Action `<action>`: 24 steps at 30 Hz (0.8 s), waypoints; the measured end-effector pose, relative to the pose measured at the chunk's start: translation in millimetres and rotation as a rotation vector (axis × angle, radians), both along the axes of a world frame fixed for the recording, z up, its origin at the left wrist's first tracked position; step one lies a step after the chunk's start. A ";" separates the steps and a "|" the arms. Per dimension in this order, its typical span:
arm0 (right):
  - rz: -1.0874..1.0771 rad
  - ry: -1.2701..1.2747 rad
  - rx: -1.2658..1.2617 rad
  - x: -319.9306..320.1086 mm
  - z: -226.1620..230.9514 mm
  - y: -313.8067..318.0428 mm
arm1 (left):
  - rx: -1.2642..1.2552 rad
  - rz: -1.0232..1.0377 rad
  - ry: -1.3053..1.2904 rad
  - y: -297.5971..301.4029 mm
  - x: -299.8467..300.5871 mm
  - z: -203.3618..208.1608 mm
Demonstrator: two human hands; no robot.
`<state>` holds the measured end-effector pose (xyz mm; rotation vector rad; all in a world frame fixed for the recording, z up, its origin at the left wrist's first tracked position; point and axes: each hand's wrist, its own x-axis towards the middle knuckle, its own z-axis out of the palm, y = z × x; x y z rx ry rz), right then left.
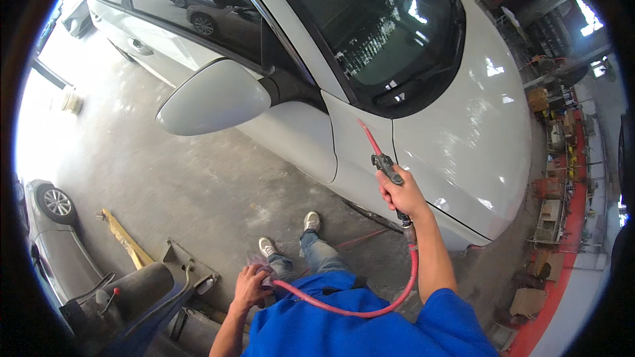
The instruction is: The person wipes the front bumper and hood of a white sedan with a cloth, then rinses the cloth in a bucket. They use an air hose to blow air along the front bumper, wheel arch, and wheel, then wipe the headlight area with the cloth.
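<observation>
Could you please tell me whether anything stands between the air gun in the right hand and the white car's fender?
Nothing visible does: the air gun in the right hand points its nozzle over the white fender, and the red hose loops toward the left hand, off that line. Whether the tip touches is unclear.

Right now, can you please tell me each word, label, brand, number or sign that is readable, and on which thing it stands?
No text can be read.
White car: no lettering visible.
Air gun in the right hand: none readable.
Shelf items: too small and blurred to tell.
</observation>
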<state>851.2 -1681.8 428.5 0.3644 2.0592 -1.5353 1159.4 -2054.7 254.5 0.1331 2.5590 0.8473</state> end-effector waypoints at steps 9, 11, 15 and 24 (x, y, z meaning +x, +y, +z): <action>0.322 0.352 0.280 -42.1 -12.5 -12.0 | -0.042 0.079 -0.054 74.3 -36.5 -8.2; 0.335 0.429 0.267 -46.3 -19.2 -8.5 | -0.056 0.070 -0.069 79.2 -41.7 -7.2; 0.375 0.353 0.291 -52.4 -18.2 -13.4 | -0.090 0.091 -0.115 82.9 -43.0 -6.2; 0.336 0.393 0.305 -50.1 -32.1 -37.6 | -0.113 0.215 -0.045 69.3 -26.4 -8.9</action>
